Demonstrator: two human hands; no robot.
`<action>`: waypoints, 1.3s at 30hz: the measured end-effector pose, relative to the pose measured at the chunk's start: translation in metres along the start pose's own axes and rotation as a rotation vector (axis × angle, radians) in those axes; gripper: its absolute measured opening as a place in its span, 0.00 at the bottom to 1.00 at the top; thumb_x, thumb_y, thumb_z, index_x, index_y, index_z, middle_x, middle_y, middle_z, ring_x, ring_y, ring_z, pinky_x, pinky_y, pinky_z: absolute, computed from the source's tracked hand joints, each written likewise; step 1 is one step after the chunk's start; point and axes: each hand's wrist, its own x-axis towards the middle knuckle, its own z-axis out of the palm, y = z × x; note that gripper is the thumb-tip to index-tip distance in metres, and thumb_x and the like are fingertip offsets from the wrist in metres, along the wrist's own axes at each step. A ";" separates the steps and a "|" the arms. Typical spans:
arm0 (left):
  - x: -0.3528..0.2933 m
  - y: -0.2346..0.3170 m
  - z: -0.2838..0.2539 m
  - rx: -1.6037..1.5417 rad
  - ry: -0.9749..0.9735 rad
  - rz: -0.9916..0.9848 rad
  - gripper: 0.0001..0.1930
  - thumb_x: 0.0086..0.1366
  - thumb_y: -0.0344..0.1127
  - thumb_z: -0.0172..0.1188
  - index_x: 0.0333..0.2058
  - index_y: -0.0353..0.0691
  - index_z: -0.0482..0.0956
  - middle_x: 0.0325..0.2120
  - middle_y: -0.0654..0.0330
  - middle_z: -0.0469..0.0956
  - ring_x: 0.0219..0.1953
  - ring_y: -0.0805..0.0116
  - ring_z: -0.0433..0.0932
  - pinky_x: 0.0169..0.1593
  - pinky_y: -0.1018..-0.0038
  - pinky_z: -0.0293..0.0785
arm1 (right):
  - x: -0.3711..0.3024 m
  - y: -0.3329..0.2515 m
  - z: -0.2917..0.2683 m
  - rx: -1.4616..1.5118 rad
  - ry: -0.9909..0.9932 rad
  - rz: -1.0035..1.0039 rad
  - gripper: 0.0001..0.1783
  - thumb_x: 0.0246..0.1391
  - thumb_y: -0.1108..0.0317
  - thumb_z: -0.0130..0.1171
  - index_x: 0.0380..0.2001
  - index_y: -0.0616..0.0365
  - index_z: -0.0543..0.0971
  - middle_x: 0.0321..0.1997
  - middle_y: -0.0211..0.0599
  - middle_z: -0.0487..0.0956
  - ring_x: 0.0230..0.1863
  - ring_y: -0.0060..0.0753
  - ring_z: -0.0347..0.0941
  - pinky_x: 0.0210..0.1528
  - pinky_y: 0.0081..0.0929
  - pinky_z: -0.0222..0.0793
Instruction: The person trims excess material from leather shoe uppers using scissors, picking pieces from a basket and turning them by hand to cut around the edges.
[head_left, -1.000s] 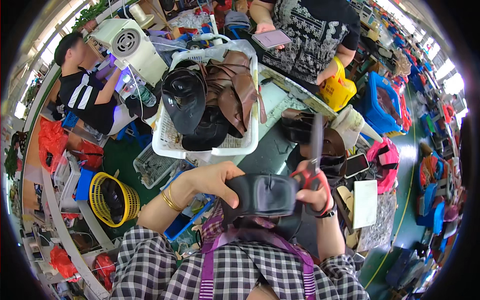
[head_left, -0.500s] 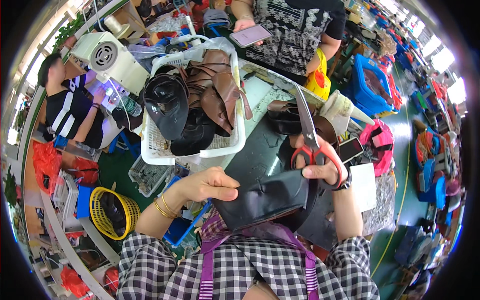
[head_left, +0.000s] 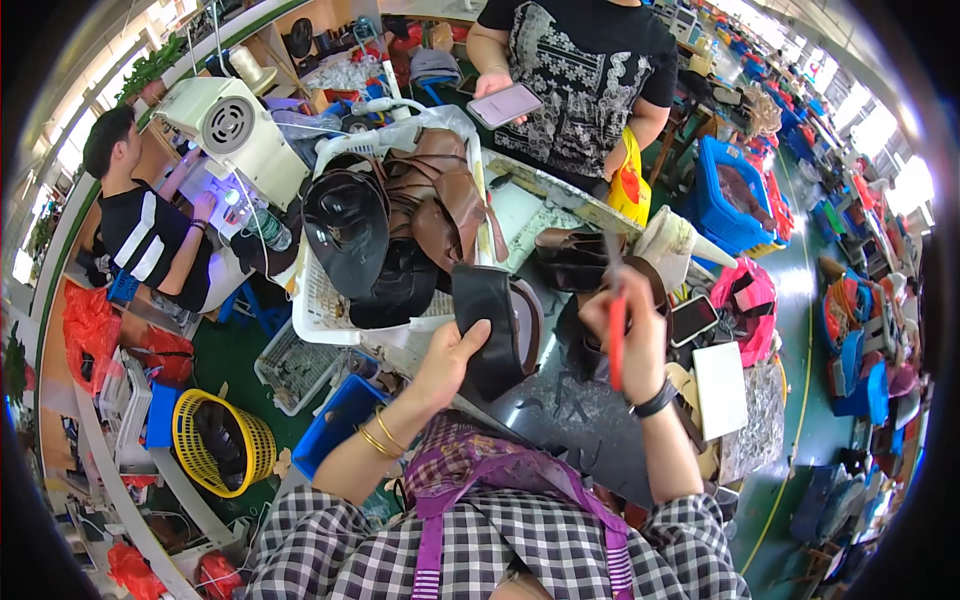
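Observation:
Pinched in my left hand (head_left: pixel 447 365) is a black leather shoe upper (head_left: pixel 487 330), tilted up, its brown inner side facing right. My right hand (head_left: pixel 640 335) is closed round red-handled scissors (head_left: pixel 617 340), whose blades point away from me and are smeared by motion. The scissors stand apart from the upper. Just beyond my right hand lie dark shoe uppers (head_left: pixel 570 255) on the worktable (head_left: pixel 550 400). A white plastic basket (head_left: pixel 322 305) piled with black uppers (head_left: pixel 346 225) and brown uppers (head_left: pixel 447 225) stands past my left hand.
Right of my right hand are a phone (head_left: pixel 693 320), a white pad (head_left: pixel 720 392) and a pink bag (head_left: pixel 745 305). Opposite, a person (head_left: pixel 580 90) holds a phone (head_left: pixel 505 105). A yellow basket (head_left: pixel 262 440) and blue crate (head_left: pixel 340 415) are at lower left.
My left hand has swung the upper up and left, toward the white basket, and it has left my right hand. The right hand has turned the scissors.

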 end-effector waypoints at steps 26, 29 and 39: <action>-0.015 0.014 -0.019 1.081 0.545 0.625 0.08 0.53 0.30 0.66 0.27 0.35 0.75 0.30 0.56 0.76 0.29 0.66 0.75 0.32 0.73 0.71 | -0.015 0.002 -0.007 0.348 -0.597 0.324 0.41 0.39 0.75 0.70 0.57 0.58 0.61 0.40 0.34 0.77 0.38 0.22 0.72 0.46 0.22 0.68; -0.015 0.022 0.017 1.115 -0.151 0.518 0.11 0.56 0.33 0.63 0.36 0.34 0.77 0.36 0.51 0.76 0.38 0.59 0.75 0.44 0.68 0.70 | -0.015 0.003 0.003 0.311 -0.603 0.234 0.40 0.38 0.74 0.70 0.56 0.59 0.62 0.41 0.35 0.78 0.41 0.25 0.74 0.47 0.22 0.67; 0.002 -0.018 0.007 0.261 -0.172 -0.262 0.11 0.65 0.38 0.57 0.33 0.35 0.76 0.27 0.74 0.71 0.30 0.86 0.65 0.37 0.83 0.65 | -0.023 -0.014 -0.033 -0.098 -0.262 0.084 0.30 0.35 0.68 0.73 0.45 0.61 0.74 0.32 0.42 0.77 0.30 0.35 0.75 0.36 0.24 0.70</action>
